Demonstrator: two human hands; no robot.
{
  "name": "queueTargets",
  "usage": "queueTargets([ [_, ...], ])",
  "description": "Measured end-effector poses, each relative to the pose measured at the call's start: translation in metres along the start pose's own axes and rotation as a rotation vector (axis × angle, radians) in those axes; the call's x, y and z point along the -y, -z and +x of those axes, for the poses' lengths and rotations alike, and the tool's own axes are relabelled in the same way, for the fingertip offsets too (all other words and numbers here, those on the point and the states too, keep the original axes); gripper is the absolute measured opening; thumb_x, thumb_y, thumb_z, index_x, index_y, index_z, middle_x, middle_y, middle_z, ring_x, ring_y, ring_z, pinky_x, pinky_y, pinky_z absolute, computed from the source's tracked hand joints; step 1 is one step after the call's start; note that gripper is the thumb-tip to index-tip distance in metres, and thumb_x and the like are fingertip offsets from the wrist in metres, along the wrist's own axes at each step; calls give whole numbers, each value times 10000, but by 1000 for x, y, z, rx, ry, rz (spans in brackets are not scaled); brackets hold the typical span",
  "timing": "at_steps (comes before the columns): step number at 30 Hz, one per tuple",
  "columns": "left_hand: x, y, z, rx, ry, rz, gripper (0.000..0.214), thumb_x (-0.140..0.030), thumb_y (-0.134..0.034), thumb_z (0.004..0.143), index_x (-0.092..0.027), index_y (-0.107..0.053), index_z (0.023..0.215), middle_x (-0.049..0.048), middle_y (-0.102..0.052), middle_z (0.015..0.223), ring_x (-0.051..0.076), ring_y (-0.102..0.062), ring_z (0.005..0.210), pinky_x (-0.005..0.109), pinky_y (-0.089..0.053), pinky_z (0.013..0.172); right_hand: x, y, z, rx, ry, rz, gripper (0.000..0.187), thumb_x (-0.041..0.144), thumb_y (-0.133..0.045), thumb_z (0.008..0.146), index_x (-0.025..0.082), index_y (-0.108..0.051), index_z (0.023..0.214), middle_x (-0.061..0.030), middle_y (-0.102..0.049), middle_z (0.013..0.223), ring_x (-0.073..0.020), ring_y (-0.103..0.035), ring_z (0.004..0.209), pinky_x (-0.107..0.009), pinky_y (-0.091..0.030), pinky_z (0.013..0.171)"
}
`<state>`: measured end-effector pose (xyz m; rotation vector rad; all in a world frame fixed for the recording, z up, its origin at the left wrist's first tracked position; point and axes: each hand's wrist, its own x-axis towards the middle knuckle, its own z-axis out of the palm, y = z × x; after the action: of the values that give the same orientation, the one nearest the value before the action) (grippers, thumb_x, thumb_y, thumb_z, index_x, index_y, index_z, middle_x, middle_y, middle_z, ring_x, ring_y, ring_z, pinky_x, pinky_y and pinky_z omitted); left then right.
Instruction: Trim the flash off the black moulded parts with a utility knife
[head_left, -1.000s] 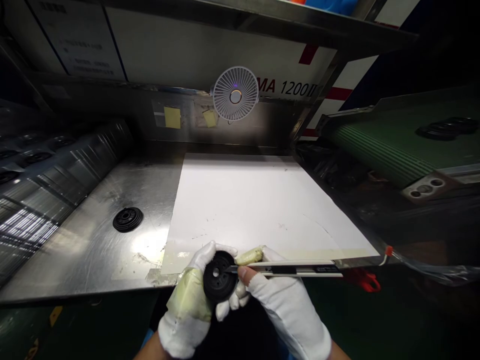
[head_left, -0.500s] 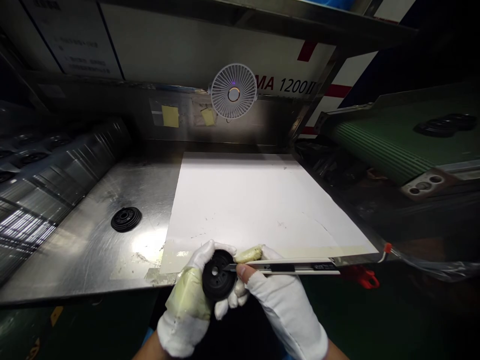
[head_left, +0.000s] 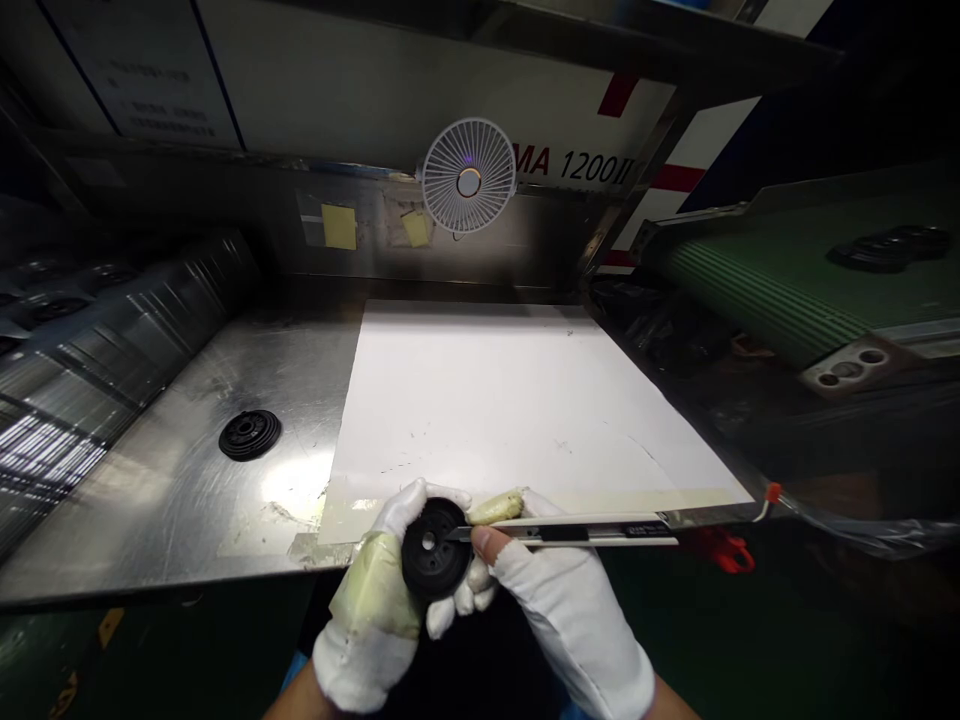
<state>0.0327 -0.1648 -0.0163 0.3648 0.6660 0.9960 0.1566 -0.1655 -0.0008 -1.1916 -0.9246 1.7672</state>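
Observation:
My left hand (head_left: 375, 600), in a white glove with yellowish tape over the thumb side, is closed around a round black grooved wheel (head_left: 435, 570). The wheel's face, with a small hole at its centre, is tilted up toward me. My right hand (head_left: 570, 600), gloved in white with the thumb tip bare, grips a utility knife (head_left: 592, 532) with a pale handle. Its blade points left and lies over the wheel's face near the centre hole; whether it touches cannot be told. A yellow-wrapped finger of the right hand stretches along the knife's far side.
A second black wheel (head_left: 250, 435) lies on the metal table (head_left: 210, 500), left of a white sheet (head_left: 495, 400). Clear plastic trays (head_left: 127, 350) with black parts stand at left. A small fan (head_left: 469, 180) is at the back. At right, a green conveyor (head_left: 780, 260) carries black parts.
The view has shifted very slightly. Both hands, the wheel and the knife keep nearly the same position relative to each other.

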Motion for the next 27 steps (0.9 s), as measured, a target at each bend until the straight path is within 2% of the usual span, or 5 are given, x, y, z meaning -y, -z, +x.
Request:
queueTargets([
  [7,2,4,2,-21,14,1,552,-496,-273,859,-61,-596,753,84,-547,478,118,-452,391,284,-389,545,-2,0,2,-8,-7,-47,455,522,-628,735,116,-614,531,-48,-593,498,-150,-582,507,-242,-473,565],
  [11,3,5,1,-21,30,1,559,-505,-272,856,-53,-597,798,95,-559,505,125,-471,406,251,-340,468,0,2,2,0,10,-78,418,475,-634,749,114,-609,541,-47,-593,498,-155,-579,502,-250,-472,552],
  [16,1,3,1,43,-3,-43,546,-518,-242,864,-94,-570,762,89,-570,510,99,-450,387,250,-381,510,2,-1,1,14,49,-8,390,433,-629,769,123,-591,537,-39,-589,498,-165,-597,519,-253,-477,548],
  [20,0,3,2,21,-5,-14,540,-532,-255,858,-99,-570,794,93,-578,531,122,-493,421,224,-337,448,3,-4,-2,12,33,33,385,438,-635,762,136,-578,531,-33,-597,509,-161,-604,527,-250,-480,564],
  [27,2,4,2,29,6,-49,554,-508,-244,865,-84,-581,746,82,-554,490,101,-453,387,256,-385,520,1,1,4,20,44,-107,411,477,-619,764,128,-591,548,-35,-592,497,-151,-581,498,-250,-478,545],
])
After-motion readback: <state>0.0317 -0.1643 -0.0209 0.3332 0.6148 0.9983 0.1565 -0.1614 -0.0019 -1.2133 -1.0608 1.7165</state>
